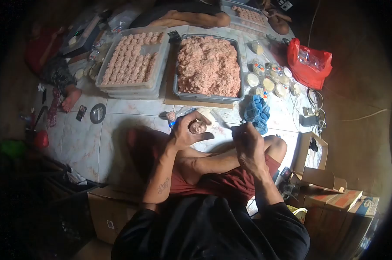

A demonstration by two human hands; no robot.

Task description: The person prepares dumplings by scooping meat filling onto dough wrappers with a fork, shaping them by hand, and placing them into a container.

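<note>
My left hand (183,132) is curled around a small round dumpling (198,127) with pinkish meat showing at its top. To its right my right hand (249,143) is closed on a thin flat-bladed tool (221,118), whose blade points up and left towards the dumpling; whether it is a knife or a spatula I cannot tell. Pale wrappers (206,114) lie just beyond my left hand, partly hidden by it. Another small meat-topped dumpling (171,115) sits left of the wrappers. Farther out, a grey tub (176,92) holds a heap of minced meat (209,65).
Stacked clear trays (131,92) hold rows of filled dumplings at the left. A blue cloth (256,113), round packs of wrappers (268,84) and a red plastic bag (311,71) lie at the right. Other people's legs (191,19) show at the back. Cardboard boxes (330,206) stand beside me.
</note>
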